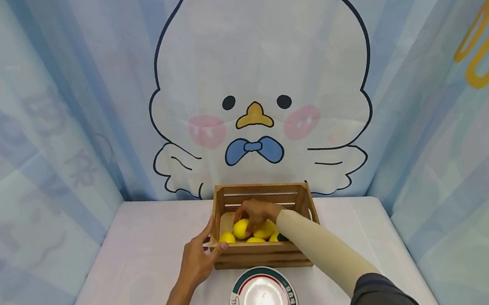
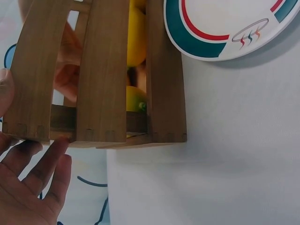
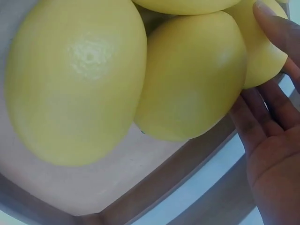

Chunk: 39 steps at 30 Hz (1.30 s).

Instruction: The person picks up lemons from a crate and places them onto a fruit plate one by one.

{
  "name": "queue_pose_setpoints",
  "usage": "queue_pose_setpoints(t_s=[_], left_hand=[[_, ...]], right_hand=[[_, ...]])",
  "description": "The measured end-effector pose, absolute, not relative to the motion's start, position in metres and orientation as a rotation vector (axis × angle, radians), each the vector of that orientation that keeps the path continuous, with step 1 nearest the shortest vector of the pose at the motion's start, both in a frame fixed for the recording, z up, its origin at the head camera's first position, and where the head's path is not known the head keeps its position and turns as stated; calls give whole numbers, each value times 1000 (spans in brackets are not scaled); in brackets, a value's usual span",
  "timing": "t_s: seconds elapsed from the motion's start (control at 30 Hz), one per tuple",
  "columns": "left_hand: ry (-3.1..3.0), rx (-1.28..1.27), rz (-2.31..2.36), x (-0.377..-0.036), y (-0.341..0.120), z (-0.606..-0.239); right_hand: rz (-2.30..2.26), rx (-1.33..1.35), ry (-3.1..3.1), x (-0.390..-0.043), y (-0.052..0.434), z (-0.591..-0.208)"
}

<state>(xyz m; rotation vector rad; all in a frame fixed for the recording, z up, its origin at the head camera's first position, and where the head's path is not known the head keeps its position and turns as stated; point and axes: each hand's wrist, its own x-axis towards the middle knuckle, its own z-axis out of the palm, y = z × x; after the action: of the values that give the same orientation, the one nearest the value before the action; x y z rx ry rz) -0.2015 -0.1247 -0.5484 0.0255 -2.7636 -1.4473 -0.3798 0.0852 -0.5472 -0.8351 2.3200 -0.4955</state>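
A slatted wooden crate [image 1: 263, 258] stands at the back of the table with several yellow lemons [image 1: 264, 230] inside. At its front left corner, my left hand [image 1: 197, 259] holds the crate, thumb at the front rail and fingers along the left side. The left wrist view shows these fingers [image 2: 51, 171] against the crate's end. Reaching in from above, my right hand [image 1: 256, 212] grips a lemon [image 1: 240, 229] near the crate's left part. In the right wrist view, the thumb lies on that lemon [image 3: 263, 49] with other fingers below it; other lemons fill the foreground.
A round white plate [image 1: 262, 301] with a green and red rim lies just in front of the crate. The white table [image 1: 146, 244] is enclosed by printed curtains [image 1: 443, 150] at the back and both sides.
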Motion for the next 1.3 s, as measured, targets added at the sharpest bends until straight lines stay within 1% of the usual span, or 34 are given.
queue_pose_setpoints(t_s=[0.67, 1.3], left_hand=[[-2770, 25, -1488, -200, -121, -550], [-2734, 16, -1500, -202, -127, -550]], right_hand=[[-530, -840, 2375, -380, 89, -539], [-576, -953, 2403, -376, 77, -508]])
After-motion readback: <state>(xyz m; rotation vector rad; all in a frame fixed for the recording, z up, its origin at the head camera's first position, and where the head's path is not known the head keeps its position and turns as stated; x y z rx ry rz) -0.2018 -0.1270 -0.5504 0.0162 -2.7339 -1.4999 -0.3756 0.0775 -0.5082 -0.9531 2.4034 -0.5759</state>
